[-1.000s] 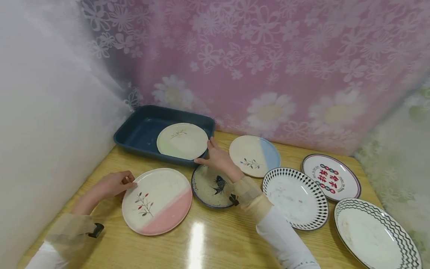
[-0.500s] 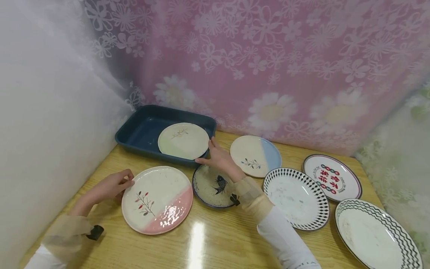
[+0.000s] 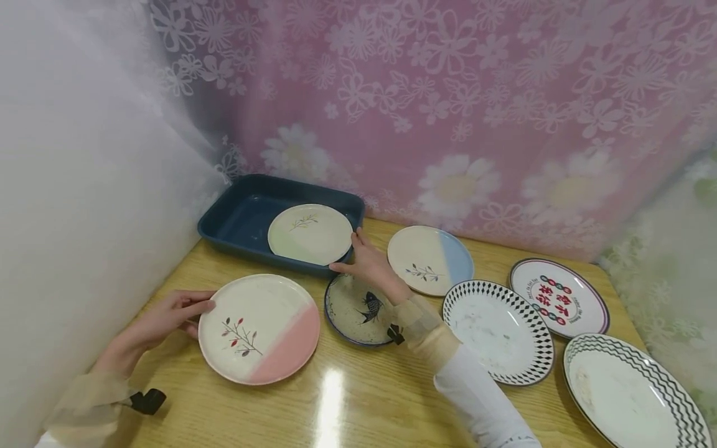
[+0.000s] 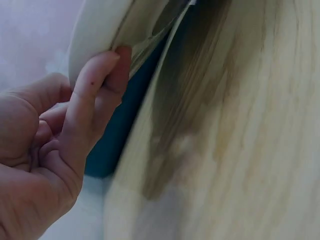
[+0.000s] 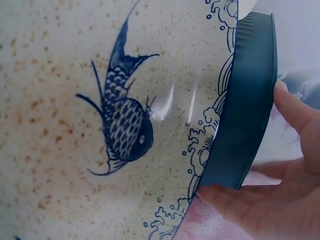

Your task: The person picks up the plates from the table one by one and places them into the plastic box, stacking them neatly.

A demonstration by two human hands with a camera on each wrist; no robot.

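Observation:
My left hand (image 3: 165,317) pinches the left edge of a round plate (image 3: 252,323), cream and pink with a red-leafed twig. In the left wrist view, fingertips sit under that plate's rim (image 4: 97,37), which is raised above the table. At the front right corner of a deep blue rectangular pan (image 3: 238,214), my right hand (image 3: 371,264) grips the wall between thumb and fingers; the right wrist view shows this pan wall (image 5: 245,110) too. Inside the pan, a cream and pale green plate (image 3: 310,233) leans toward its right end.
A fish-patterned dish (image 3: 355,311) lies under my right forearm. To the right are a cream and blue plate (image 3: 422,258), a diamond-rimmed dish (image 3: 487,323), an oval plate with red lettering (image 3: 551,289) and a wavy-rimmed oval dish (image 3: 616,386). A white wall stands on the left.
My left hand has shifted down and to the left, its fingers now reaching under the pink plate's edge, and that plate has risen slightly. The right hand stays at the pan's corner.

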